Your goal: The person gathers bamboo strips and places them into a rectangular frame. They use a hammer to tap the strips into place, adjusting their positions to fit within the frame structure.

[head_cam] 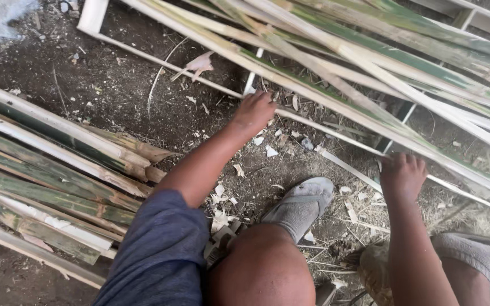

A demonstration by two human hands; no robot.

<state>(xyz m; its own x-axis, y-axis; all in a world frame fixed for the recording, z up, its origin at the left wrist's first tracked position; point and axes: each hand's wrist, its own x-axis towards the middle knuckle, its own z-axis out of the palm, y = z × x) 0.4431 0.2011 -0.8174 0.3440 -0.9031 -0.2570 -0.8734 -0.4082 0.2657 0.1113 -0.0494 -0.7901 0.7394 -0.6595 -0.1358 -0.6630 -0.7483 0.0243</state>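
Note:
Long split bamboo strips [369, 62], green and pale, lie slanted across the top of the view on a white frame [94, 14]. My left hand [254, 110] reaches forward with its fingers curled under a strip near a white crossbar of the frame. My right hand [402, 174] is closed around the lower edge of a strip further right. My knee [264, 266] and a foot in a grey sandal [301, 204] sit between the two arms.
A stack of cut bamboo slats [46, 170] lies on the dirt at the left. Pale chips and shavings [270, 150] litter the dark soil. My other sandalled foot [477, 252] is at the lower right.

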